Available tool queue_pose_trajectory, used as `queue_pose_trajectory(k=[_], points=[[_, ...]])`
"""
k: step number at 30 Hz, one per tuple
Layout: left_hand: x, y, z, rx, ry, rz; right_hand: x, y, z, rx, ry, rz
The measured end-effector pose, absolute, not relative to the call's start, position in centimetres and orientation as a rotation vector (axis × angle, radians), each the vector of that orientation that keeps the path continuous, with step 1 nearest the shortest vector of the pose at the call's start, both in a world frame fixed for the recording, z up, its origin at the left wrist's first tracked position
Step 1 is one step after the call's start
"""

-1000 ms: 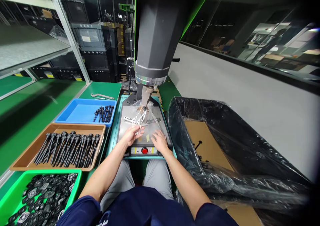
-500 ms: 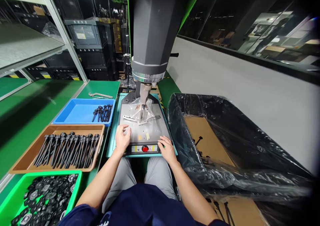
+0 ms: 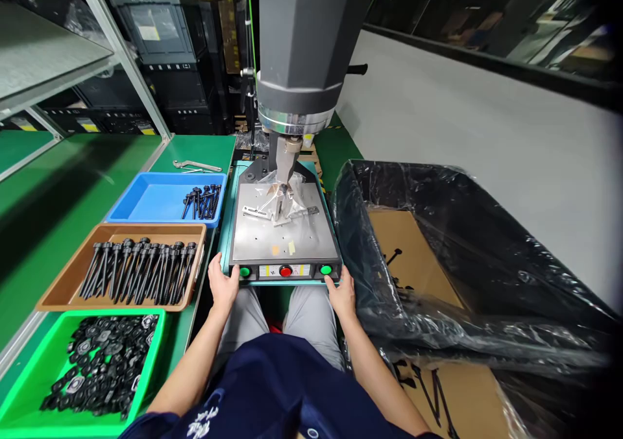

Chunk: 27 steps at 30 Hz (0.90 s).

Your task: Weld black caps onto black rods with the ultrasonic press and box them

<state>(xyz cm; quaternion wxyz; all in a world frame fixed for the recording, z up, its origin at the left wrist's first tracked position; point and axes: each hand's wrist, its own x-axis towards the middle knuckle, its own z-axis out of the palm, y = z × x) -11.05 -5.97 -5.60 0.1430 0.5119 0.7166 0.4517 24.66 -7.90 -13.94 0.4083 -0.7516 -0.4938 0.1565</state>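
Observation:
My left hand (image 3: 224,283) is at the front left corner of the press base (image 3: 257,249), fingers spread along its side. Its thumb lies beside the left green button (image 3: 244,272). At the opposite corner, my right hand (image 3: 343,291) has its thumb at the lower edge of the right green button (image 3: 326,270); its fingers point up along the side. Both hands hold nothing. A red button (image 3: 285,270) sits between the green ones. Over the metal plate, the tool of the press (image 3: 287,157) reaches down into a fixture (image 3: 281,209) wrapped in clear film, which obscures any part inside.
On my left stand a blue tray (image 3: 141,197) and a brown tray (image 3: 63,290) of black rod-like parts, and a green bin (image 3: 19,397) of small black pieces. A wrench (image 3: 197,165) lies behind them. A plastic-lined box (image 3: 413,225) stands right.
My hands have moved apart and down, from the top front of the press base to its front corners, uncovering both green buttons. The camera view has shifted slightly.

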Motion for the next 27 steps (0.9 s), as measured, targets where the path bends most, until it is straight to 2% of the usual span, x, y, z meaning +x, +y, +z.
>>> queue_pose_trajectory(k=[5,27], points=[[-11.7,-7.3,-9.0,1.371,1.971,1.087,24.9,-7.6,-14.6,-1.92,-1.269,0.401],[-12.4,-6.7,-11.6,1.18,1.805,1.229,24.5,-7.3,-14.5,-1.907,-1.262,0.365]])
